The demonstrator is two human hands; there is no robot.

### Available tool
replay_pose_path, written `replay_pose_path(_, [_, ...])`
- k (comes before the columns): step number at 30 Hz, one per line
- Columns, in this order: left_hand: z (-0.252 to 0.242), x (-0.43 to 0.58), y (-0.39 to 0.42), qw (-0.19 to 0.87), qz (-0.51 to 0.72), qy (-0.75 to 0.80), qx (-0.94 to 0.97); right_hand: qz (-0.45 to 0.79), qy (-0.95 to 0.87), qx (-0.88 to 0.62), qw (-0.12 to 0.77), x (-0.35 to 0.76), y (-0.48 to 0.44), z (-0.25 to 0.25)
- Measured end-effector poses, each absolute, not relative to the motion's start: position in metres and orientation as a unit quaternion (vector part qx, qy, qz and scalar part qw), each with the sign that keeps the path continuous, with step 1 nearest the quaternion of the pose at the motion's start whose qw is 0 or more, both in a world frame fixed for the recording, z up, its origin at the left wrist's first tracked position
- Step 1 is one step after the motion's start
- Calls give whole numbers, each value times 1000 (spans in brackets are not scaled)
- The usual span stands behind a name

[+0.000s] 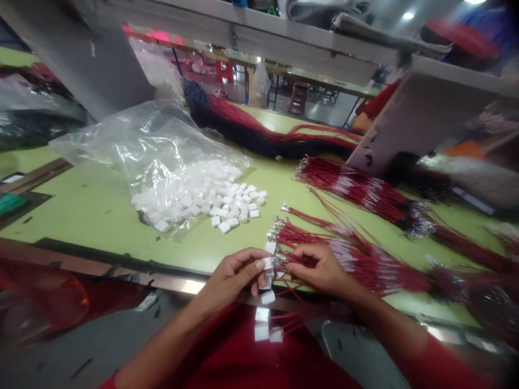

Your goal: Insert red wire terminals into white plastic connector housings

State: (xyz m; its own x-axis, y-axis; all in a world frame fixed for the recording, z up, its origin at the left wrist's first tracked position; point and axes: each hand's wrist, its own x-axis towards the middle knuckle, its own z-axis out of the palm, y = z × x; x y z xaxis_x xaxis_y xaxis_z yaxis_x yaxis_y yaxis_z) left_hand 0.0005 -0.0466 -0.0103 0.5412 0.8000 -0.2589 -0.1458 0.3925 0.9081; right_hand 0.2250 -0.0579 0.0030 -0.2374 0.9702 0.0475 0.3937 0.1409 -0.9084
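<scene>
My left hand pinches a white plastic connector housing between thumb and fingers at the table's front edge. Right beside it, my right hand is closed on a red wire, its metal-tipped end close to the housing. Whether the tip sits inside the housing I cannot tell. Several red wires with white labels spread out under and beyond my right hand. Below my hands, more white housings hang on red wires past the edge, in front of my red clothing.
Loose white housings spill from a clear plastic bag on the green table. Behind lie long dark and red wires. Another red wire bundle lies at right, near a grey panel. A shelf crosses overhead.
</scene>
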Motion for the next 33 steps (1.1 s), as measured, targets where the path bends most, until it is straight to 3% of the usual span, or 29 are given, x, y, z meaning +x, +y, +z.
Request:
replay_pose_path(17, [-9,8,-49,726,356,413,420,392,-688,-513,331,228,-60,2])
replay_pose_path(33, [-9,10,-52,755,322,413,396,419,-706,-473,320,226,-62,10])
